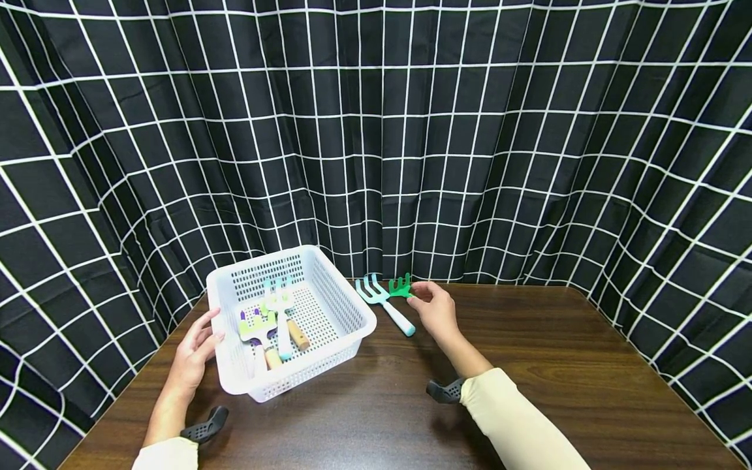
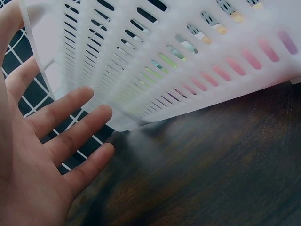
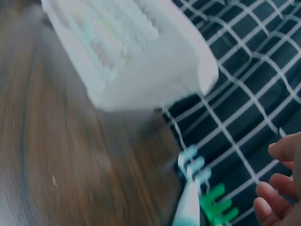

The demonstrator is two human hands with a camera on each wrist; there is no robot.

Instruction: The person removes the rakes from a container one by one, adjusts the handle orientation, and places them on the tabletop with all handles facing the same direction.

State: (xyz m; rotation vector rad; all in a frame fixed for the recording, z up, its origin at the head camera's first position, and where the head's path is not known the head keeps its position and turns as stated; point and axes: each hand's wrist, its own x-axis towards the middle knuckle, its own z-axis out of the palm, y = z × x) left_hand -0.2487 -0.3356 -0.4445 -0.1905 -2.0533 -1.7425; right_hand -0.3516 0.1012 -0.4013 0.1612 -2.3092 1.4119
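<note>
My left hand holds the left rim of a white perforated plastic basket, thumb and forefinger at the top edge. In the left wrist view the other fingers extend beneath the rim, beside the outer wall. My right hand hovers by a small green hand fork, overlapping its handle end. The right wrist view shows the right thumb apart from the bent fingers, with nothing between them. Close to the green fork lies a turquoise hand fork with a pale handle.
Inside the basket are several garden tools, among them a pale turquoise fork, a green-and-purple fork and a wooden handle. The brown table ends at a black curtain with white grid lines. Each wrist wears a black band.
</note>
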